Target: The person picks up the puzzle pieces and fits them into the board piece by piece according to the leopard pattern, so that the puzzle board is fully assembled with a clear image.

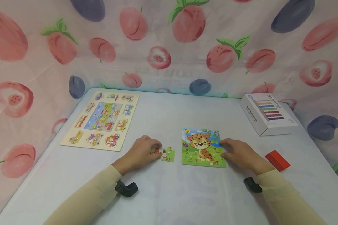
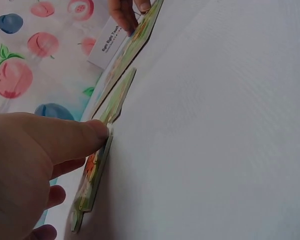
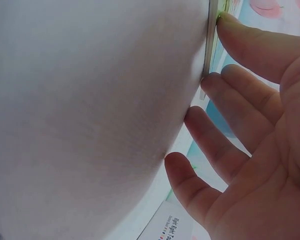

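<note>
A leopard picture puzzle (image 1: 202, 148) lies flat in the middle of the white table. My right hand (image 1: 239, 154) is at its right edge, thumb and fingertips touching the side; in the right wrist view the fingers (image 3: 215, 170) are spread and gently bent. Left of the puzzle, my left hand (image 1: 140, 153) pinches an orange-patterned jigsaw piece (image 2: 92, 172) low over the table, partly covered by the fingers. Against it sits a green jigsaw piece (image 1: 169, 155) with a knob on top; whether the two interlock, I cannot tell.
A wooden vehicle peg puzzle board (image 1: 66, 139) lies at the back left. At the back right stands a white box (image 1: 279, 128) with coloured rows pictured on it. A red block (image 1: 277, 160) lies beside the right wrist. Fruit-print cloth (image 1: 157, 37) hangs behind the table.
</note>
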Motion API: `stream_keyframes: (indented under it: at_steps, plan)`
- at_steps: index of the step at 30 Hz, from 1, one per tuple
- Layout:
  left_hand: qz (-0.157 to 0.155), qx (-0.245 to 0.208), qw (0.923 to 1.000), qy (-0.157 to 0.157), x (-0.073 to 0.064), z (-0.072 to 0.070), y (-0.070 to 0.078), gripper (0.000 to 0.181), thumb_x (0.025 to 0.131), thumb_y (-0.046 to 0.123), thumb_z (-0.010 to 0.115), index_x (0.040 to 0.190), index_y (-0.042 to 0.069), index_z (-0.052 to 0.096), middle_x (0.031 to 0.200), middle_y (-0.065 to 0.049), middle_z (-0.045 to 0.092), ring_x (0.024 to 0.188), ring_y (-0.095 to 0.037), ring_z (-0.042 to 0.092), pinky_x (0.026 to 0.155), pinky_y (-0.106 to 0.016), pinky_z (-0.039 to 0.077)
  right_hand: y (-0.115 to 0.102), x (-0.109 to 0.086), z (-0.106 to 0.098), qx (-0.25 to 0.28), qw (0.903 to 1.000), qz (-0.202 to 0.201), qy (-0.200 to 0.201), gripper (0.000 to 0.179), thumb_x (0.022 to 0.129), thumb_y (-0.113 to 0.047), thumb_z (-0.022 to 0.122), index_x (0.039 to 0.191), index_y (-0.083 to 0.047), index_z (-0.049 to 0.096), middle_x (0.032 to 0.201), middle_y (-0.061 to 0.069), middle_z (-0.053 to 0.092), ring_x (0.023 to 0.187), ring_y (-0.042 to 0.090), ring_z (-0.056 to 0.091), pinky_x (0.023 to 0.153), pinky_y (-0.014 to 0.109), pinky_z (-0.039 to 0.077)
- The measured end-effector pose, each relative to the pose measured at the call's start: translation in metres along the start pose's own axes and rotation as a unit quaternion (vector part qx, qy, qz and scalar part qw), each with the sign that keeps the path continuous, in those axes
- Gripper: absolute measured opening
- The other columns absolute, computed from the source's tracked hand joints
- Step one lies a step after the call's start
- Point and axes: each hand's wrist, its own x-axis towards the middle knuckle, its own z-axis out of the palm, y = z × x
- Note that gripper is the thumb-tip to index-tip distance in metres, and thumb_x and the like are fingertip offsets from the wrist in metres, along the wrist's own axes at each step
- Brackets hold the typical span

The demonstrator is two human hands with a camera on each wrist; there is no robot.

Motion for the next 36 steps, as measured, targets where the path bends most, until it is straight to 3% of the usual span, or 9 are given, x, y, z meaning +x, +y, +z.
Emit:
stream_keyframes:
  at_steps: [12, 28, 36]
  plan:
    - [-0.029, 0.015, 0.9995, 0.003, -0.012, -0.010, -0.011, 0.038, 0.082, 0.027, 0.083, 0.115, 0.013, 0.072, 0.108, -0.003, 0.063, 0.108, -0.025, 0.053, 0.090, -0.044, 0.044, 0.000, -0.002, 0.000, 0.002, 0.9999, -0.010, 0.009, 0.054, 0.091, -0.022, 0.073, 0.137, 0.000, 0.056, 0.140, 0.027, 0.052, 0.132, 0.051, 0.041, 0.105, 0.066, 0.033]
    - [-0.028, 0.022, 0.9994, 0.002, -0.019, -0.018, -0.025, 0.033, 0.084, 0.022, 0.082, 0.115, 0.013, 0.072, 0.111, -0.001, 0.066, 0.112, -0.025, 0.053, 0.093, -0.045, 0.044, 0.001, -0.001, 0.001, 0.003, 0.9999, -0.009, 0.005, 0.055, 0.091, -0.022, 0.072, 0.138, 0.000, 0.055, 0.141, 0.027, 0.051, 0.133, 0.051, 0.040, 0.106, 0.065, 0.033]
    - [-0.034, 0.024, 0.9992, 0.001, -0.017, -0.018, -0.025, 0.033, 0.084, 0.024, 0.082, 0.113, 0.013, 0.072, 0.111, -0.001, 0.065, 0.112, -0.025, 0.053, 0.094, -0.046, 0.044, 0.002, -0.001, 0.001, 0.003, 0.9999, -0.013, 0.010, 0.054, 0.091, -0.022, 0.073, 0.137, 0.000, 0.056, 0.140, 0.027, 0.052, 0.132, 0.051, 0.042, 0.105, 0.065, 0.033]
